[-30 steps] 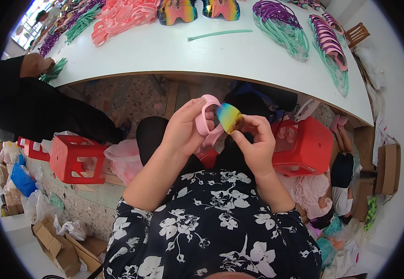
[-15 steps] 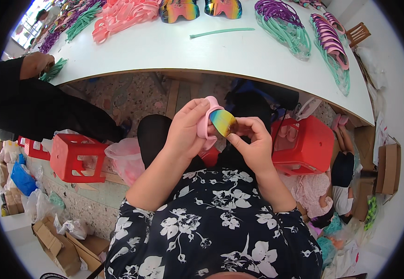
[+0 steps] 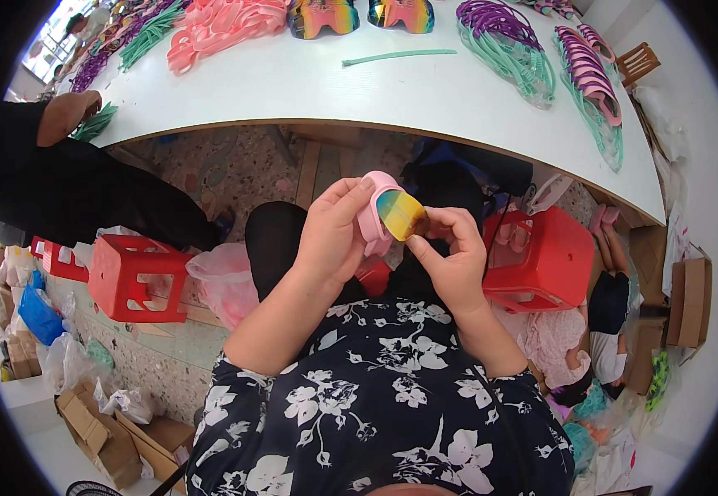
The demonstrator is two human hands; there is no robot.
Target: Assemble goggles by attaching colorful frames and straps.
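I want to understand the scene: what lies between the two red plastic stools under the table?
In the head view, both hands, left and right, hold a pink frame with a rainbow lens between the red stools.

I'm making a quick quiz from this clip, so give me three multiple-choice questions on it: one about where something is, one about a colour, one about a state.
1. Where is the loose green strap?
A. on the white table
B. on the floor
C. on a red stool

2. What colour is the goggle frame being held?
A. black
B. pink
C. blue

3. How are the hands placed?
A. both resting on the table
B. only one on the goggles
C. both on the goggles

Answers:
1 A, the strap lies alone on the tabletop.
2 B, a pink frame surrounds the rainbow-tinted lens.
3 C, the left hand grips the frame and the right hand pinches the lens.
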